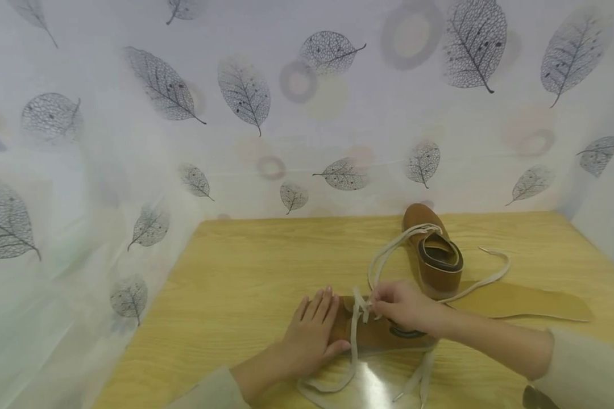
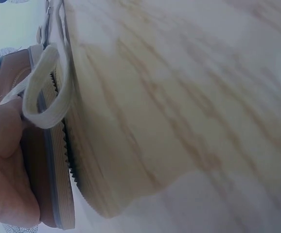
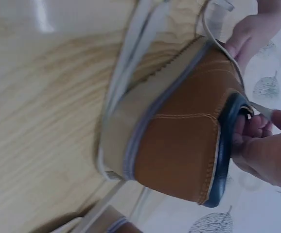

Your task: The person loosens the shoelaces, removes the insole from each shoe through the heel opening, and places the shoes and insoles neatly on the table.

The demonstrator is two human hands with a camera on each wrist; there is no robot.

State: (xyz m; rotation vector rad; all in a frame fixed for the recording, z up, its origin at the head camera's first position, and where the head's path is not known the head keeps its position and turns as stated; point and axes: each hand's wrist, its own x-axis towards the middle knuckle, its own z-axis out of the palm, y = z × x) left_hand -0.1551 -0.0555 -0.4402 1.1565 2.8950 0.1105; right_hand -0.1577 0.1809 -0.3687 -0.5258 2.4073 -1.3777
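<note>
A brown shoe point(image 1: 384, 342) lies near the front of the table, toe to the left. My left hand point(image 1: 307, 341) rests on its toe with fingers stretched out, thumb at the near side. Above the lacing, my right hand point(image 1: 406, 308) pinches a cream shoelace point(image 3: 261, 109) between thumb and finger. One lace length point(image 1: 354, 335) hangs over the shoe's near side and curls onto the table. The left wrist view has a lace loop point(image 2: 45, 119) beside the ridged sole. In the right wrist view, the dark-collared heel point(image 3: 174, 155) faces the camera.
A second brown shoe point(image 1: 440, 278) stands behind, toe away, its long laces trailing both ways. To its right lies a flat tan insole-shaped piece point(image 1: 532, 301). The wood-grain table point(image 1: 235, 255) meets a leaf-print curtain point(image 1: 266, 187) at the back and sides.
</note>
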